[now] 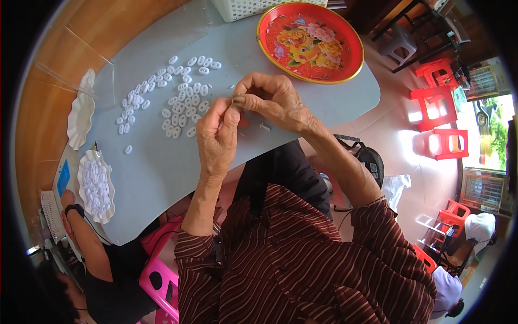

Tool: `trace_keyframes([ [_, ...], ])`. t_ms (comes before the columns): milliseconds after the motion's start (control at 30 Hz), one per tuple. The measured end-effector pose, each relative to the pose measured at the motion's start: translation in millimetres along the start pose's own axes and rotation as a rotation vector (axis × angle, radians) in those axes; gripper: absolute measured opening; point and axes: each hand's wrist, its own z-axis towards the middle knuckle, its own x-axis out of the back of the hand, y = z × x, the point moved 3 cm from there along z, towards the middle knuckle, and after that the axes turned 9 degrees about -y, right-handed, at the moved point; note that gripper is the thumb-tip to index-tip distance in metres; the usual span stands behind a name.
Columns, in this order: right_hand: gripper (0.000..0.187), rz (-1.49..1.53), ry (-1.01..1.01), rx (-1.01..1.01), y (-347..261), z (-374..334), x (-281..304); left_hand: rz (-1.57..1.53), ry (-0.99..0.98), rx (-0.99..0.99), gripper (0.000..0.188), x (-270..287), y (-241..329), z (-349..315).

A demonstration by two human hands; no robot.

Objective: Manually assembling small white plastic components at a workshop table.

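Grey tabletop (pixel 162 167), scattered small white oval plastic rings (pixel 178 102). My left hand (pixel 217 137) and right hand (pixel 270 100) pinch tiny piece together above table; piece itself hidden. I judge assembly mid-step; next needs fresh ring from pile.

We see small white plastic rings (pixel 181 92) scattered on a pale grey-blue table (pixel 156 162) — and a red round tray (pixel 310 40) with a gold rim and pink-and-yellow flowers at the far right. Our sleeves (pixel 302 264) are dark maroon with thin pale stripes; red stools (pixel 434 105) stand right, a pink one (pixel 159 278) near left.
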Motion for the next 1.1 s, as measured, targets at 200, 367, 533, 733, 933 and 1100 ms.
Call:
trace_keyframes([
  [200, 0.019, -0.091, -0.034, 0.077, 9.9, 3.4, 3.6, 0.272, -0.067, 0.019, 0.013, 25.5, 5.7, 6.1],
  [367, 0.016, 0.003, 0.031, -0.043, -3.7, 2.7, -1.3, 0.803, -0.107, -0.188, 0.013, 60.0, 0.2, 38.2],
  [533, 0.011, -0.009, 0.02, -0.004, 5.2, 3.3, 3.3, 1.002, -0.3, -0.14, 0.021, 52.7, -12.2, 51.6],
  [733, 0.012, -0.02, 0.006, 0.019, 6.5, 3.1, 2.6, 0.885, -0.334, -0.239, 0.018, 42.5, -13.1, 51.5],
  [933, 0.01, -0.04, 0.023, 0.04, 8.6, 2.1, 5.0, 0.824, -0.344, -0.21, 0.015, 42.1, -21.3, 60.9],
  [1100, 0.011, -0.004, 0.014, 0.066, 9.6, 2.9, 4.6, 0.574, -0.323, -0.062, 0.015, 45.1, -14.1, 60.3],
])
